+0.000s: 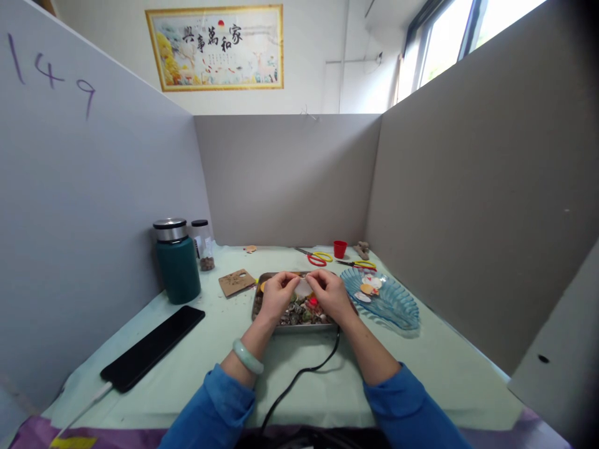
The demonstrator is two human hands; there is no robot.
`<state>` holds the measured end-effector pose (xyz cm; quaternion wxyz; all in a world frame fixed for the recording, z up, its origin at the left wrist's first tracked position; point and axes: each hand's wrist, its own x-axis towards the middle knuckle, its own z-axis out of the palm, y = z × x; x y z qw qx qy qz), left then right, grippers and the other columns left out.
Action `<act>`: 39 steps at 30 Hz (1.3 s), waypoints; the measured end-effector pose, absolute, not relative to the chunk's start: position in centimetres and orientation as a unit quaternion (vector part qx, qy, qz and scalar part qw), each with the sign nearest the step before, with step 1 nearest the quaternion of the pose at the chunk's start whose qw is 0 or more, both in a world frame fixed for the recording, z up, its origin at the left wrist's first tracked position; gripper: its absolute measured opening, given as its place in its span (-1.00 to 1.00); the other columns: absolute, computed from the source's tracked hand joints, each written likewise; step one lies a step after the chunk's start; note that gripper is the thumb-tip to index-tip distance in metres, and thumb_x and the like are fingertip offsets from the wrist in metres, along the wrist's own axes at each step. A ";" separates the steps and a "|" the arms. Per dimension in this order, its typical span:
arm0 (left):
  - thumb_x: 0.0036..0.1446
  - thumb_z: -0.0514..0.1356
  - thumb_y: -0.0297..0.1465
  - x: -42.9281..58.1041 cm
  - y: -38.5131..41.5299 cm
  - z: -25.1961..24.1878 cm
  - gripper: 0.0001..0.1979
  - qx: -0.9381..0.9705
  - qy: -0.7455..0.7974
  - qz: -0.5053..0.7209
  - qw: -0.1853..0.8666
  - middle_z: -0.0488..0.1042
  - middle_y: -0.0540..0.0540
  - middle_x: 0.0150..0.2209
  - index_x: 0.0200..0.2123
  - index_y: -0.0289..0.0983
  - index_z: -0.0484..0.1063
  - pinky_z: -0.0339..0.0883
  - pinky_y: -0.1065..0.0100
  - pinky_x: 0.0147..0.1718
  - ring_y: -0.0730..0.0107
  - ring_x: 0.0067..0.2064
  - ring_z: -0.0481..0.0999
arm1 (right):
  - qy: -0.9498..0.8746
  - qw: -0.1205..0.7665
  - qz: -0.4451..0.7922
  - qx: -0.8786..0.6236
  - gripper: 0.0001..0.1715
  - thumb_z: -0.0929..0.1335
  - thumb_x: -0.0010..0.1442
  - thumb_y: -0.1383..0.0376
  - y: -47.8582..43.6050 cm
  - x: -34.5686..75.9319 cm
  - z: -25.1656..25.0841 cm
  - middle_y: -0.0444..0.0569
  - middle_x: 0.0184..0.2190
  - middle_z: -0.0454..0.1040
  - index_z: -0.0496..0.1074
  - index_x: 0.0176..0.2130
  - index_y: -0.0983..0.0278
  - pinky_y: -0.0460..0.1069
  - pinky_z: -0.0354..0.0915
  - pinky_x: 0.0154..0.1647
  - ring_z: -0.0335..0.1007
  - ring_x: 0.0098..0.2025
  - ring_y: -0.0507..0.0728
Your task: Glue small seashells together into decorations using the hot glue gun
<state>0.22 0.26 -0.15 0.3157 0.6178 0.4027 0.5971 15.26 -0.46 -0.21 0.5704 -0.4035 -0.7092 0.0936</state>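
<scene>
My left hand [277, 293] and my right hand [330, 292] meet over a metal tray [290, 327] filled with small shells and pebbles. Both hands have their fingers curled and pinch a pale, rounded shell [303, 288] held between them above the tray. A jade bangle [248, 357] sits on my left wrist. A red piece [312, 302] lies in the tray just below my right hand.
A blue glass shell-shaped dish [390, 302] with several shells lies right of the tray. Behind are red scissors [314, 259], yellow scissors [358, 264] and a red cup [340, 249]. A green flask [176, 262], small jar [203, 244], cardboard piece [236, 282] and black phone [152, 346] stand left. A black cable [299, 374] runs towards me.
</scene>
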 end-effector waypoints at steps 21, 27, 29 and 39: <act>0.00 0.22 -0.29 0.2 0.4 -0.2 -0.81 0.634 0.403 0.583 0.308 0.39 0.01 -0.54 -0.48 -0.32 0.44 0.17 0.46 -0.46 0.49 -0.48 0.30 | -0.713 0.569 0.103 -0.395 -0.78 0.29 0.18 0.23 -0.6 15.2 -0.1 -0.10 -0.50 0.43 0.43 -0.43 0.28 -0.08 0.17 -0.41 0.29 -0.46 0.05; -0.04 0.26 -0.28 0.5 0.4 -0.2 -0.76 0.626 0.367 0.596 0.344 0.47 -0.04 -0.41 -0.31 -0.32 0.46 0.23 0.46 -0.44 0.47 -0.43 0.37 | -0.685 0.584 0.122 -0.418 -0.72 0.28 0.20 0.18 -0.4 15.3 -0.3 -0.11 -0.54 0.41 0.43 -0.43 0.28 -0.09 0.18 -0.45 0.28 -0.48 0.05; -0.05 0.27 -0.29 0.5 0.4 -0.2 -0.75 0.623 0.362 0.595 0.356 0.47 -0.05 -0.42 -0.31 -0.32 0.46 0.25 0.46 -0.45 0.47 -0.43 0.39 | -0.685 0.582 0.125 -0.420 -0.72 0.28 0.20 0.17 -0.4 15.3 -0.3 -0.10 -0.52 0.42 0.44 -0.41 0.28 -0.08 0.19 -0.44 0.29 -0.47 0.06; -0.15 0.33 -0.26 0.5 0.1 0.3 -0.62 0.528 0.359 0.622 0.453 0.50 -0.09 -0.42 -0.26 -0.36 0.45 0.35 0.44 -0.53 0.42 -0.45 0.46 | -0.705 0.575 0.122 -0.397 -0.74 0.31 0.17 0.18 -0.4 15.3 -0.4 -0.08 -0.40 0.45 0.42 -0.17 0.26 -0.07 0.26 -0.39 0.32 -0.44 0.06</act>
